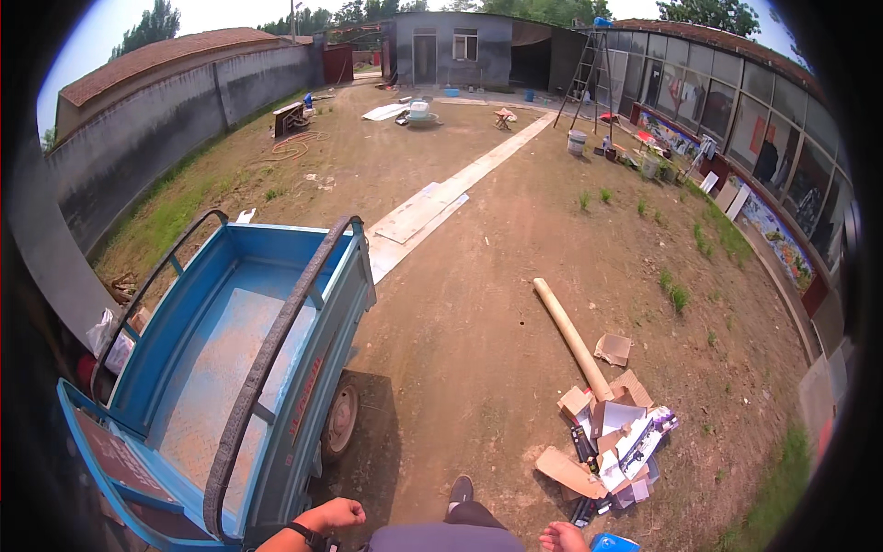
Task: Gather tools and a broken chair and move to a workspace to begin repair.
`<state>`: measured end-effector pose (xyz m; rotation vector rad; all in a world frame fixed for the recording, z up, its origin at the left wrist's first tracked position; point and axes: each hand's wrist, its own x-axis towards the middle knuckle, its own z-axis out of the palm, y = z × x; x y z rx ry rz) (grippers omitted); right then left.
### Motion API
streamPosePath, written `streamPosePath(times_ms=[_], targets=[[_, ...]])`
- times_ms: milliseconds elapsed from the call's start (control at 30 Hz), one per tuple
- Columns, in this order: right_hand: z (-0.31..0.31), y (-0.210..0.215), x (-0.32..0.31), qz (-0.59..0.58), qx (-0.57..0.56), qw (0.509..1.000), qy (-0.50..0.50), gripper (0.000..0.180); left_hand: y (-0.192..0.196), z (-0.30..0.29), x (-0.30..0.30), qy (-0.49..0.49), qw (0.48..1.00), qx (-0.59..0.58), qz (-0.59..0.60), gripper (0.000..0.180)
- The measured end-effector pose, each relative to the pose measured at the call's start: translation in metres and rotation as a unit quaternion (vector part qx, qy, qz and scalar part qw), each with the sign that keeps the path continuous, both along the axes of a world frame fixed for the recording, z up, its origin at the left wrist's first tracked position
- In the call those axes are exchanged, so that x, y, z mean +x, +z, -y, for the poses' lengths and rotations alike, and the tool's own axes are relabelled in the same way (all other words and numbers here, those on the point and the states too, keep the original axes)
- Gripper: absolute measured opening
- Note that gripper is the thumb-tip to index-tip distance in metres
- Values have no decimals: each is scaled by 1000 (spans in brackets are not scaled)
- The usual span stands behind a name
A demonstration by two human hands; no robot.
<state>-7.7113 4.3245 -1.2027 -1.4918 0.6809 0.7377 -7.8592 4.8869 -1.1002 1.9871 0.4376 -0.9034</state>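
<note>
My left hand [342, 512], a dark band on its wrist, is loosely closed beside the blue cargo cart [292, 409]. It appears to hold nothing and stays apart from the cart's side. At the lower edge my right hand [563, 537] is partly cut off, its fingers curled, with nothing visible in them. Close beside it shows a blue box-like thing [613, 543], which I cannot see it grip. Just ahead of the right hand lies a heap of torn cardboard and printed boxes [616, 451]. One dark shoe [461, 488] shows between my hands.
A long cardboard tube [570, 336] leans on the heap. Pale boards [432, 207] form a path across the dirt yard. A stepladder [589, 83] and a white bucket [577, 142] stand at the far right. A grey wall [138, 133] bounds the left.
</note>
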Motion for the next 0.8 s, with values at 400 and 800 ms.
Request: streamPosePath(times_ms=[400,800], targets=[[-158,93,426,49,-17,998,27,21,29,-101,339,93,994,3,-49,27],[-236,134,718,-5,-30,991,-128,17,50,-226,831,-84,994,32,61,43]])
